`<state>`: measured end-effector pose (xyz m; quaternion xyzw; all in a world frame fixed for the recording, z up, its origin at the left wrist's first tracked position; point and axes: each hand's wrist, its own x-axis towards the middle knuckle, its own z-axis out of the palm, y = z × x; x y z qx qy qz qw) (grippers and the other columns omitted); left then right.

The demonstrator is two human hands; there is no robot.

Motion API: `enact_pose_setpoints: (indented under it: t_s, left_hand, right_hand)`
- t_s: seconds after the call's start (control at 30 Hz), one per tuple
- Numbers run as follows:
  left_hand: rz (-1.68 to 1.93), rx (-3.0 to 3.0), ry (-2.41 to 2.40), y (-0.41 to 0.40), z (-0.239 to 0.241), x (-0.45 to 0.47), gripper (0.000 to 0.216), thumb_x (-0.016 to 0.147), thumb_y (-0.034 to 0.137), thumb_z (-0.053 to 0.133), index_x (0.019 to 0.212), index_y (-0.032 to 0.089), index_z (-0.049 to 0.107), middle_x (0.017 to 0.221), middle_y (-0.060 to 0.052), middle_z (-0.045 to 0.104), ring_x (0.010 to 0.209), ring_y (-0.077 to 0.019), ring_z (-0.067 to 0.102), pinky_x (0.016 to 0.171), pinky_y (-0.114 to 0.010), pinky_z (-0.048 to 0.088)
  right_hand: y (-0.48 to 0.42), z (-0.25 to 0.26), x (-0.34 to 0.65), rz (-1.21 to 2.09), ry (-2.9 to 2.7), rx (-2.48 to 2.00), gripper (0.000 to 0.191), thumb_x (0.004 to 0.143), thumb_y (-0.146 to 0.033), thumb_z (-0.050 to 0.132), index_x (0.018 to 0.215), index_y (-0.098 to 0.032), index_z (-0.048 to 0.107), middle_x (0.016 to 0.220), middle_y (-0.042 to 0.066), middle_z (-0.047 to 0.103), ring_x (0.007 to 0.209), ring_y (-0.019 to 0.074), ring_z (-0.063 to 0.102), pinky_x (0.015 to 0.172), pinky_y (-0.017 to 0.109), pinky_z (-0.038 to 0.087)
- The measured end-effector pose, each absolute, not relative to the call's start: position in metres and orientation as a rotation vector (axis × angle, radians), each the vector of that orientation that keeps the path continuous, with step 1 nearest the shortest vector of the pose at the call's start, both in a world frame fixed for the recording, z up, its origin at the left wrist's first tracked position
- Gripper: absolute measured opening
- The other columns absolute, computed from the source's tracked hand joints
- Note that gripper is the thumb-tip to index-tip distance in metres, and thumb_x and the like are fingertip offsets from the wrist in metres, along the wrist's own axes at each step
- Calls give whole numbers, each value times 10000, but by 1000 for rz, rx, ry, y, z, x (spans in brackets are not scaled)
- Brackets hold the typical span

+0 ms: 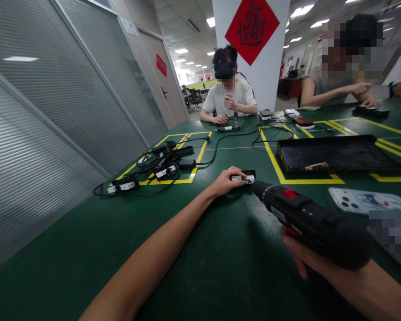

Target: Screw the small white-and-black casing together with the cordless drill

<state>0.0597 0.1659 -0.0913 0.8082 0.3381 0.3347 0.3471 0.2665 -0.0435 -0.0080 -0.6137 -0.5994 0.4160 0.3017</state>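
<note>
My left hand (227, 180) rests on the green table (87, 240), fingers closed on a small black part with a white label (245, 177). My right hand (300, 256) grips a black electric screwdriver (307, 218) with a red switch. Its tip points at the small part and sits right beside it. Only some fingers of the right hand show under the tool.
A pile of black adapters with cables (157, 167) lies in a yellow-taped box at left. A black tray (337, 154) sits at right, a phone (364, 200) near it. Two other people sit at the far side, one holding a screwdriver (227, 128).
</note>
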Motion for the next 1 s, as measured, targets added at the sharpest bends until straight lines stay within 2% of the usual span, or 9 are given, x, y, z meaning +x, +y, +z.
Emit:
enact_pose_setpoints:
  t_s: [0.63,1.0]
  left_hand:
    - [855,2098,892,167,-92,59,265,737,304,649,972,184,672,1095,-64,561,1059,-186,504,963,-338,354]
    - [870,2095,864,166,-91,59,273,729,299,658,975,182,670,1089,-64,558,1035,-179,514,957,-334,361]
  right_hand:
    - [-41,-4,271,1202,-1562,-1585,114,748,-327,597,788,-221,591,425,-57,579,454,160,613,458,258,489]
    - [-40,0,273,1323,-1472,-1618,92,705,-239,625,618,-247,593,388,-27,553,401,178,591,450,315,510]
